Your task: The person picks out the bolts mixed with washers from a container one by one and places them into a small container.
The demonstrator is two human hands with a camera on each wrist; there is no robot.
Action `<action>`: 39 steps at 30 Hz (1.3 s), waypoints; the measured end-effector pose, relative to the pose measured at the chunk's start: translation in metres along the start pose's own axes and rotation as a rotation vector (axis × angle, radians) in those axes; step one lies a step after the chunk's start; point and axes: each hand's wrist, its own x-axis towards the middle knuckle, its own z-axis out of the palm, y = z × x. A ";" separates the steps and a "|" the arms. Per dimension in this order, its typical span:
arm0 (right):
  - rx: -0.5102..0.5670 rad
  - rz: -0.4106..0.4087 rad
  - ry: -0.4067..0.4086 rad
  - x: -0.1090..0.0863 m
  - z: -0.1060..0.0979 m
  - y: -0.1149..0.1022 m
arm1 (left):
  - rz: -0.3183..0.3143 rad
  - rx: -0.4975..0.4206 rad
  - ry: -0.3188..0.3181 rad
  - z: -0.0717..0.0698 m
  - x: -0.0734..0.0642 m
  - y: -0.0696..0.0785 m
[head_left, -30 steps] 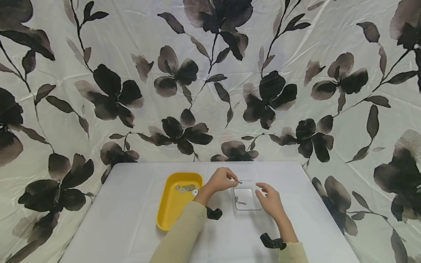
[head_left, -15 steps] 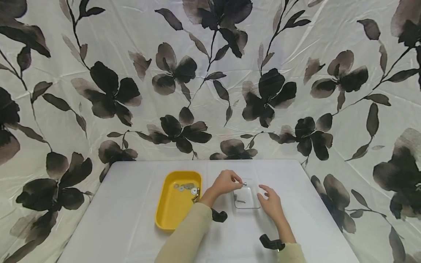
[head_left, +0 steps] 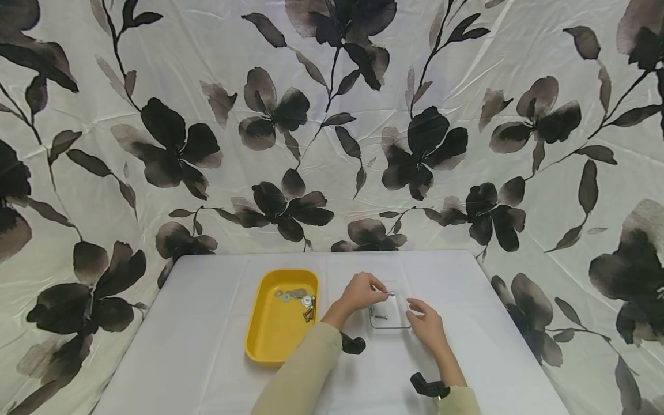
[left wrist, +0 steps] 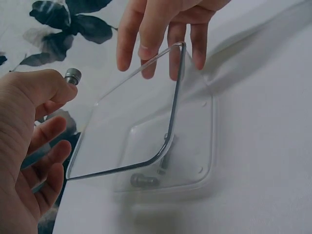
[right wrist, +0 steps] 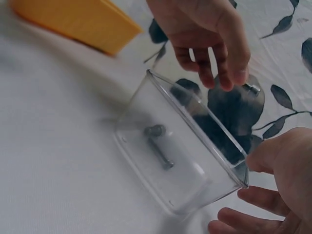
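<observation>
The left hand (head_left: 365, 291), pinching a bolt (head_left: 391, 294) near the far edge of the box (head_left: 390, 328), should probably lower it well inside before letting go, while the right hand (head_left: 427, 324), loosely open, minds the box's right edge.

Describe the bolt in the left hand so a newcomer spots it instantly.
On the white table, right of the yellow tray, stands a clear container. Near its rim, the left hand pinches a metal bolt, head showing. Two bolts lie inside the container; only this one is held up.
</observation>
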 end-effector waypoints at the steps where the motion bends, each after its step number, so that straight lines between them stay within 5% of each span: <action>1: 0.011 0.004 -0.006 0.000 0.000 0.000 | -0.005 -0.001 -0.002 0.001 0.000 0.001; 29: 0.100 -0.009 -0.043 -0.004 0.006 0.005 | -0.011 -0.034 -0.035 0.015 -0.006 -0.006; 39: 0.089 -0.037 -0.015 -0.005 0.005 0.006 | 0.004 -0.037 0.022 0.016 -0.010 -0.009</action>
